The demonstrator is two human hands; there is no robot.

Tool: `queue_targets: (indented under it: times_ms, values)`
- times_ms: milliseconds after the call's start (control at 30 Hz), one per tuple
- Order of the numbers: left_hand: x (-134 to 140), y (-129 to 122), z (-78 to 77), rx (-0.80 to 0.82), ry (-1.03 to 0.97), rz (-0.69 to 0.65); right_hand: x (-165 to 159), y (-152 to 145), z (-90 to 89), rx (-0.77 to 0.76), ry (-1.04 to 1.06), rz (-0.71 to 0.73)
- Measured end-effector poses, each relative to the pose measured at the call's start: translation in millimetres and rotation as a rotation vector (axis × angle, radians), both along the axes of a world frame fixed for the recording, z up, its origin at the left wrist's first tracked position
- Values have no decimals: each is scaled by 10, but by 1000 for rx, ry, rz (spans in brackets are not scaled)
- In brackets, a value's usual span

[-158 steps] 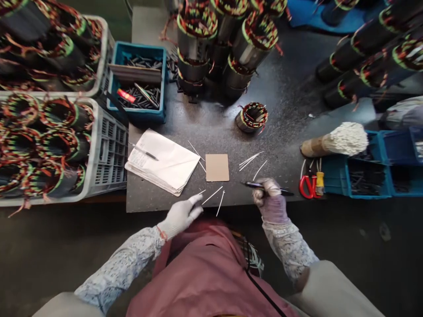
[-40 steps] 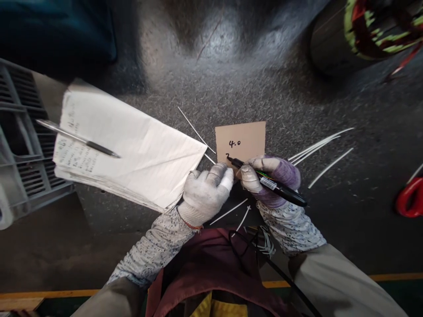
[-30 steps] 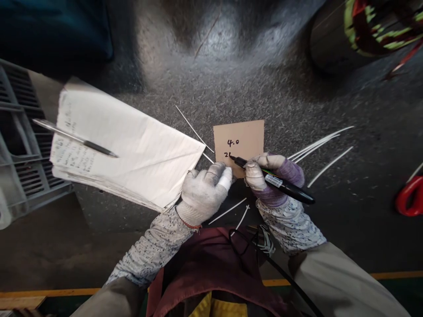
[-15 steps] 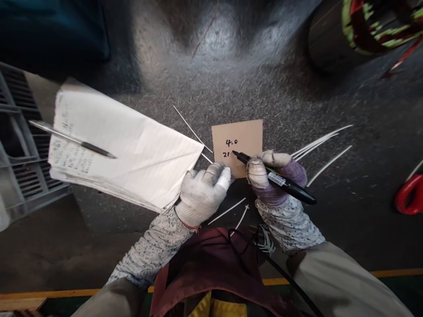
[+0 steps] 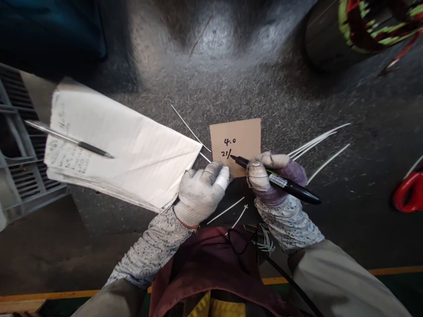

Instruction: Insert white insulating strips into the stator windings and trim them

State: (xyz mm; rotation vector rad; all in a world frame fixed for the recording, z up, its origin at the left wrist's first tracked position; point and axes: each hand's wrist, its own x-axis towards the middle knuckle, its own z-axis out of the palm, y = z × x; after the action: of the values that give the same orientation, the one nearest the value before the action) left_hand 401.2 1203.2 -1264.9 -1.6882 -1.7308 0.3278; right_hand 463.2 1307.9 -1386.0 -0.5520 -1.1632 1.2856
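A small piece of brown cardboard [image 5: 236, 132] lies on the dark worktop, with "4.0" and, below it, "21/" in black ink. In my gloved right hand [image 5: 264, 178] is a black marker pen [image 5: 294, 189], its tip at the slash and its back end pointing to the lower right. My left hand [image 5: 201, 187], in a white glove, is closed at the cardboard's lower left corner; its fingertips are partly hidden. Beside that hand lies a notebook [image 5: 132, 145] with handwriting at its left side. A silver and black pen [image 5: 72, 141] rests across its left part.
Thin white ties [image 5: 313, 143] are scattered around the cardboard. Red-handled scissors [image 5: 408, 193] lie at the right edge. A dark cylindrical container [image 5: 325, 42] stands at the upper right, a grey plastic crate [image 5: 28, 154] at the left. A dark blue object [image 5: 53, 31] occupies the upper left.
A slash has appeared after "21" on the cardboard, and the marker's angle has shifted slightly. My left hand stays at the corner. The whole view has drifted a little.
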Motion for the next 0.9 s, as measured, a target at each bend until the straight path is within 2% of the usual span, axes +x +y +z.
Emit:
queue_targets:
  times_ms: [100,400,633,900]
  values:
    - [4,3,3,-5,0,1,-63,6,-23,-14,35,-82]
    - [4,4,5,-9,2,0,-3,4,6,22,29,-28]
    - [5,8,18,-4,13,-12,-5,13,-38,-39,12,29]
    - [9,24,36,2,62,-45,-43,57,-53,-73,9,-58]
